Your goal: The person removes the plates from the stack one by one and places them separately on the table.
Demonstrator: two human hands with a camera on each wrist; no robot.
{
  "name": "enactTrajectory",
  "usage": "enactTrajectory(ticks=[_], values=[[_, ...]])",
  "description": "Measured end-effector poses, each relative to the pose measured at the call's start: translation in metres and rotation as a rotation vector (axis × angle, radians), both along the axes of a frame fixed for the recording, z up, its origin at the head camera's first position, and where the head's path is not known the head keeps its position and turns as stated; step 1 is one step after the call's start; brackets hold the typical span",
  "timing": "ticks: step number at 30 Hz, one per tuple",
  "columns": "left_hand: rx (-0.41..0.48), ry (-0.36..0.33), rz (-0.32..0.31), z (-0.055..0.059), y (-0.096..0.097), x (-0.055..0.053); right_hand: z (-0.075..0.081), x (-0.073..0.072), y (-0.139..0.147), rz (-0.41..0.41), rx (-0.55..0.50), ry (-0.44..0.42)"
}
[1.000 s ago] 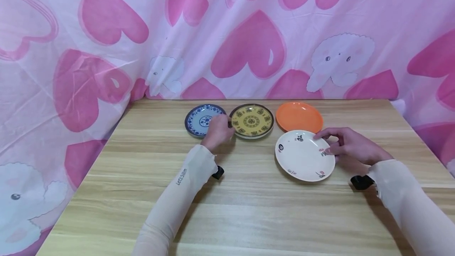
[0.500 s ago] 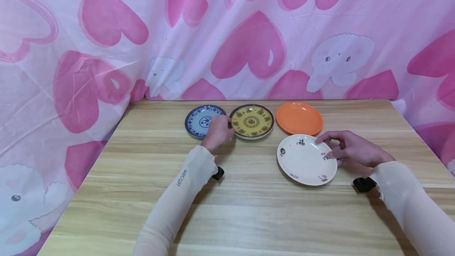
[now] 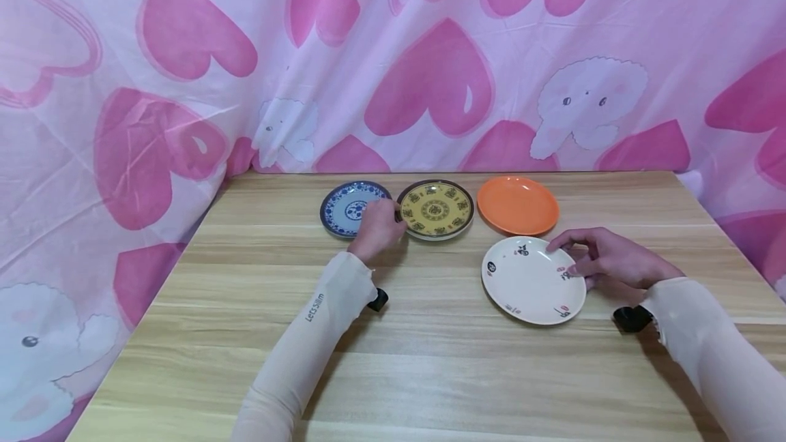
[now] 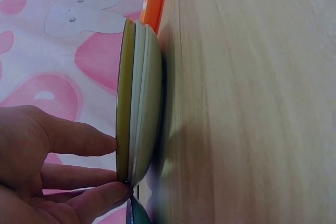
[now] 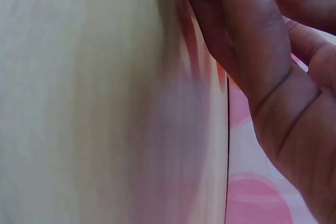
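Observation:
My left hand point(image 3: 377, 227) is at the near-left rim of a yellow patterned plate point(image 3: 434, 209), covering part of a blue-and-white plate point(image 3: 338, 210) beside it. In the left wrist view, the fingertips pinch the edge of the yellow plate point(image 4: 124, 103), which sits atop pale dishware point(image 4: 149, 98). My right hand point(image 3: 610, 258) grips the right rim of a white plate point(image 3: 531, 288) with small black and red drawings, the thumb over the rim and other fingers partly hidden. In the right wrist view, the fingers point(image 5: 252, 35) fill the upper right and the plate is hard to make out.
An orange plate point(image 3: 518, 204) lies at the back, just beyond the white plate. All of them are on a wooden table point(image 3: 430, 374). Behind it hangs a pink curtain point(image 3: 344, 87) with hearts.
My right hand has drawn the white plate slightly nearer and to the right, opening space from the orange plate. The left hand stays at the yellow plate's rim.

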State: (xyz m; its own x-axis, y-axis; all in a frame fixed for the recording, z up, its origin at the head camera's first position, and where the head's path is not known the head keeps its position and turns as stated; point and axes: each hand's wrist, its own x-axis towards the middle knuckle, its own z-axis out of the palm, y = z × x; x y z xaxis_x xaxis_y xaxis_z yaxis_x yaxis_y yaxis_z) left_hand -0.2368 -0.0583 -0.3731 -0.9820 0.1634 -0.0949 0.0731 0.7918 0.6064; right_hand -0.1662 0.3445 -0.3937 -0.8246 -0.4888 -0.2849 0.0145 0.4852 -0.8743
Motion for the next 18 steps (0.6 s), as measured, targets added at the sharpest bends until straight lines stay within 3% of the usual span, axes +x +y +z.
enactTrajectory(ticks=[12, 18], values=[[-0.006, 0.014, -0.011, -0.0016, -0.0016, 0.0012, -0.0019, -0.0020, 0.0011, -0.039, -0.018, -0.078], [-0.010, 0.017, -0.013, -0.0011, -0.0020, 0.0004, 0.0038, -0.0031, 0.0010, -0.062, 0.107, 0.016]])
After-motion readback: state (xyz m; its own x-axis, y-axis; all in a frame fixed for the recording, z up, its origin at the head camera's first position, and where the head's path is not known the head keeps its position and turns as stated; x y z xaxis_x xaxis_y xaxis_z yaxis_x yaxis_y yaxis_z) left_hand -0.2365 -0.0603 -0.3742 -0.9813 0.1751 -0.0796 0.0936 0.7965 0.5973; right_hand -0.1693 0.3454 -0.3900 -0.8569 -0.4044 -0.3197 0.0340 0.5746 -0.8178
